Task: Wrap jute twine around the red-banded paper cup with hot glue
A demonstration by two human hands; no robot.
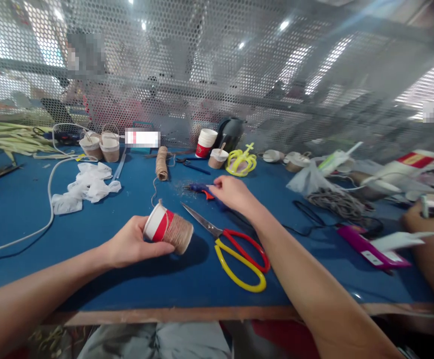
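Note:
My left hand [130, 244] grips a red and white paper cup [167, 230] lying on its side, its lower half wound with brown twine. A strand of twine runs from the cup up to a twine spool [161, 162] further back. My right hand [232, 193] reaches forward and closes on a blue glue gun [198, 188] with an orange trigger, resting on the blue table [33, 209]. Scissors [235, 247] with red and yellow handles lie open between my arms.
Twine-wrapped cups [101, 145], crumpled white plastic [86, 187], a white cable [48, 199] and green stalks [11, 137] sit at the left. A red cup [205, 142], yellow crown [241, 162], plastic bags and a pink object [366, 247] lie right. Perforated mesh [239, 70] stands behind. Another person's hand [426, 219] is far right.

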